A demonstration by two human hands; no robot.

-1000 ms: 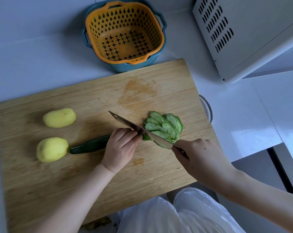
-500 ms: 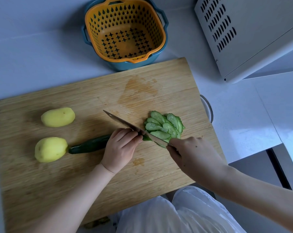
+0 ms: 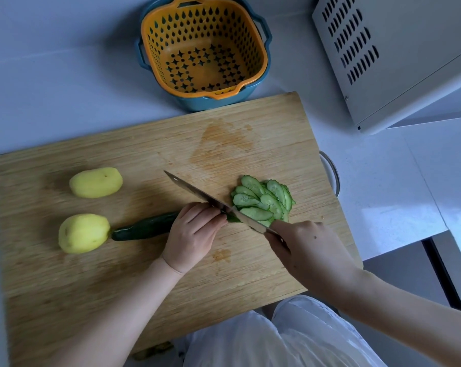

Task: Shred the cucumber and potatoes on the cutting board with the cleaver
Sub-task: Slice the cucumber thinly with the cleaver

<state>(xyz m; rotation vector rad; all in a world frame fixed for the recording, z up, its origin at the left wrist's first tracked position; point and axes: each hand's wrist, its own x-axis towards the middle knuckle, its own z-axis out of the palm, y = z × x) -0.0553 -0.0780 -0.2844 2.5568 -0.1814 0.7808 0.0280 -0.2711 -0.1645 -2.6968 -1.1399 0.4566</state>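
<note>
White table [image 3: 52, 88] carries the cutting board [image 3: 65, 287]; 2 peeled potatoes [image 3: 96, 182] wait left; left hand [image 3: 195, 234] clamps the cucumber [image 3: 144, 226]; right hand [image 3: 308, 250] grips the cleaver [image 3: 197, 193], slicing; slices [image 3: 263, 200] fan right; next cut likely needs knuckles shifted leftward.

Left hand [image 3: 195, 234] pins cucumber [image 3: 144, 225] on board [image 3: 118, 282]; right hand [image 3: 308, 250] grips cleaver [image 3: 202, 196] beside slices [image 3: 263, 201]

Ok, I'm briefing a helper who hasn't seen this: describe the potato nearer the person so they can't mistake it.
Find the wooden cutting board, then its left end, where two peeled yellow potatoes lie. Take the nearer potato: unlike the far potato, it sits at the cucumber's dark tip.
</note>
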